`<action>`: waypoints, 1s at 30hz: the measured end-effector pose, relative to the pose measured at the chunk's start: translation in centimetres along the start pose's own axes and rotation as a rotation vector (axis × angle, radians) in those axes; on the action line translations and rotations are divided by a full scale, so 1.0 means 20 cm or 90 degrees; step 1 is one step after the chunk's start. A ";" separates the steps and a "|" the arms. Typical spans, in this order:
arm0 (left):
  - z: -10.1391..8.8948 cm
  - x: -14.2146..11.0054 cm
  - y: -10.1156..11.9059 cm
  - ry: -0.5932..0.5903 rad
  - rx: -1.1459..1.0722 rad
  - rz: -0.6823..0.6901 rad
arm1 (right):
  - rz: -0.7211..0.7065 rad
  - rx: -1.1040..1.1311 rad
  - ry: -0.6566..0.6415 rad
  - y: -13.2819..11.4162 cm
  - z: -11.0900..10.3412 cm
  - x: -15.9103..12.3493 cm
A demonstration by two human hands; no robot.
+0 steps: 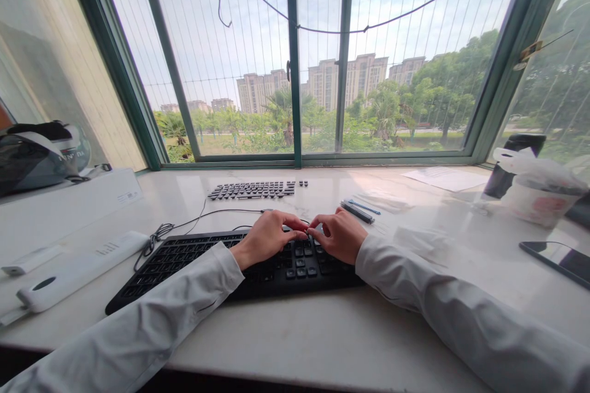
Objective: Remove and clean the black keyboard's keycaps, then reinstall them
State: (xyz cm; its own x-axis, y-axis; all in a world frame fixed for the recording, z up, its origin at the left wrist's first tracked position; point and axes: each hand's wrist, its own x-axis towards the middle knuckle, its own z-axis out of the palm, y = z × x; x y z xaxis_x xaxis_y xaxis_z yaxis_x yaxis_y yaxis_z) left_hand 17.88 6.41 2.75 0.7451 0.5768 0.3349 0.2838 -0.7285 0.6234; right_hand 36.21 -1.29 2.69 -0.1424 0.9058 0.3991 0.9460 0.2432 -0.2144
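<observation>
A: Where are the hands?

B: Both rest on the right part of the black keyboard (pixel 221 264). The left hand (pixel 265 238) and the right hand (pixel 338 234) meet fingertip to fingertip over its back edge, fingers curled and pinching at something small between them. It may be a single keycap, but the fingers hide it, so I cannot tell what they grip.

A: And the keyboard itself?

B: It lies flat near the front edge of the pale bench (pixel 322 331), angled a little, its cable (pixel 184 221) trailing off behind it. It looks stiff and light, easily slid; I would judge the long edges the place to hold it. Caps are small, hard and slippery, best taken by two opposite sides.

A: What lies around the keyboard?

B: Behind it, near the window, loose keycaps (pixel 252 190) are laid out in rows. Behind it to the right, pens (pixel 359 210). To its left, a white power strip (pixel 78 270). Far to its right, a phone (pixel 560 261) cut off by the frame, and a bagged cup (pixel 537 193).

A: Anything unclear?

B: The keys under the palms, and the dark gear on the white box (pixel 64 206) far left.
</observation>
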 end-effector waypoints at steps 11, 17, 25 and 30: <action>0.00 -0.01 0.05 -0.007 0.003 -0.017 | -0.047 -0.126 -0.005 0.04 -0.01 0.00; 0.01 -0.02 0.06 -0.022 -0.015 -0.035 | -0.052 -0.156 -0.022 0.04 -0.02 0.00; 0.00 -0.01 0.04 -0.013 0.044 0.013 | -0.059 -0.157 -0.015 0.04 -0.01 0.00; -0.01 -0.02 0.05 -0.013 0.084 0.019 | -0.071 -0.160 -0.004 0.04 -0.01 0.00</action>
State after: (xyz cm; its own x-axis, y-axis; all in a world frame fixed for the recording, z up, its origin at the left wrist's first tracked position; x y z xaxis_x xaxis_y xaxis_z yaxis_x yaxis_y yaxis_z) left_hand 17.69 5.54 3.42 0.7661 0.5473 0.3371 0.3373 -0.7887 0.5140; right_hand 37.07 -1.14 2.60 -0.2511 0.8803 0.4025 0.9668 0.2488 0.0588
